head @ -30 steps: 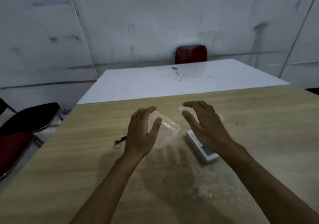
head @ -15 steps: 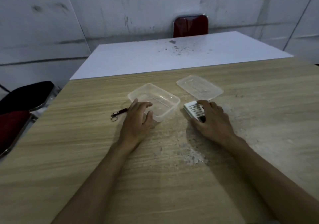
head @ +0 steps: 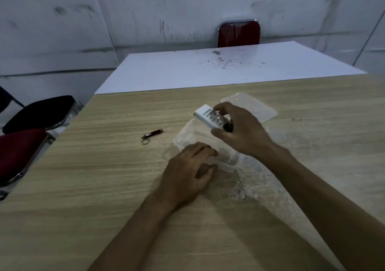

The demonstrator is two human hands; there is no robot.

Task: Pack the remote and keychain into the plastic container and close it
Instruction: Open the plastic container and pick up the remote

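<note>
A white remote (head: 206, 116) with dark buttons is held in my right hand (head: 239, 131), lifted and tilted above the clear plastic container (head: 185, 137). The open container sits on the wooden table (head: 83, 187). My left hand (head: 189, 172) rests on the container's near rim and grips it. The clear lid (head: 256, 108) lies flat behind my right hand, partly hidden by it. A small dark red keychain (head: 151, 135) with a metal ring lies on the table left of the container.
A white table (head: 208, 68) adjoins the far edge of the wooden one, with a red chair (head: 238, 33) behind it. Black and red chair seats (head: 27, 129) stand at the left. Pale scuffed patches mark the wood near the container.
My right hand has picked the remote up off the table and carried it left over the container. My left hand stayed at the container's near rim.
</note>
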